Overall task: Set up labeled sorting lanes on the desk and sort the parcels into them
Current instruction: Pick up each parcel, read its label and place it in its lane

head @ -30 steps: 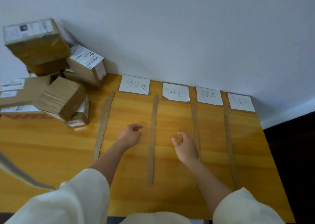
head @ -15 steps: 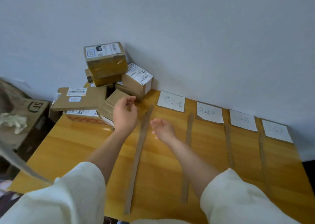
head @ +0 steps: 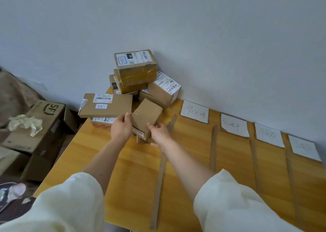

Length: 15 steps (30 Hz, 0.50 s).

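Parcels [head: 134, 78] are stacked at the desk's [head: 123, 170] far left corner, lanes and paper labels [head: 194, 111] already set, so sorting looks underway. Left hand [head: 121, 128] and right hand [head: 159, 134] clasp the nearest small box [head: 146, 114] from either side; next it needs lifting clear and its label reading.

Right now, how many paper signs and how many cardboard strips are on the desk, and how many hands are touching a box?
Paper signs: 4, first one, at the wall end of the lanes
Cardboard strips: 4, first one, as lane dividers
Hands on the small brown box: 2, left hand and right hand
Total: 10
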Each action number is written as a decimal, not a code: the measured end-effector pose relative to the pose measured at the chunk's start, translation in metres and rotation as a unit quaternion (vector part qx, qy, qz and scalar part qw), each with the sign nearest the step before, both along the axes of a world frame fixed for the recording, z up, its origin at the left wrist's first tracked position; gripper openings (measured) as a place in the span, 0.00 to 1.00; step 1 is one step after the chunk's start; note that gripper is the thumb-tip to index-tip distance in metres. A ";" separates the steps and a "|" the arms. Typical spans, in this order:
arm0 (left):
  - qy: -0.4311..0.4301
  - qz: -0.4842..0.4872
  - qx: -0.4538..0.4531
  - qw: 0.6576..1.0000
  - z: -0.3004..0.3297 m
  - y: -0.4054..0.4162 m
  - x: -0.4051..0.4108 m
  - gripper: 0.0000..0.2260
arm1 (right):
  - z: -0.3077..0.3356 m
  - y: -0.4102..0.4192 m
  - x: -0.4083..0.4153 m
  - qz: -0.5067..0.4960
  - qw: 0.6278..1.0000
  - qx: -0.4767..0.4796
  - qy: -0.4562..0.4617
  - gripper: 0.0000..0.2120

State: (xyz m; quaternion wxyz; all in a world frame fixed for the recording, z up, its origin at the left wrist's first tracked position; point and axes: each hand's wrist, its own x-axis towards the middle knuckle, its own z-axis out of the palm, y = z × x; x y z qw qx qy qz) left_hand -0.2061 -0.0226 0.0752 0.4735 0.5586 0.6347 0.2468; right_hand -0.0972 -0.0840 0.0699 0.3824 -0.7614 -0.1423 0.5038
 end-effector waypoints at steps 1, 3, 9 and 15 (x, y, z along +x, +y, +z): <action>-0.002 0.003 -0.001 1.000 0.000 0.000 0.000 0.19 | 0.001 0.001 -0.001 -0.015 1.000 0.003 0.007 0.29; -0.007 0.008 -0.007 1.000 0.000 0.002 -0.001 0.20 | 0.002 0.000 -0.002 -0.057 0.998 0.012 0.036 0.29; -0.095 0.019 -0.027 0.995 0.011 0.003 0.004 0.21 | 0.007 -0.011 0.009 -0.147 0.981 0.039 0.119 0.32; -0.181 0.027 -0.005 0.983 0.025 -0.006 0.009 0.13 | 0.031 -0.046 0.029 -0.193 0.944 0.128 0.236 0.26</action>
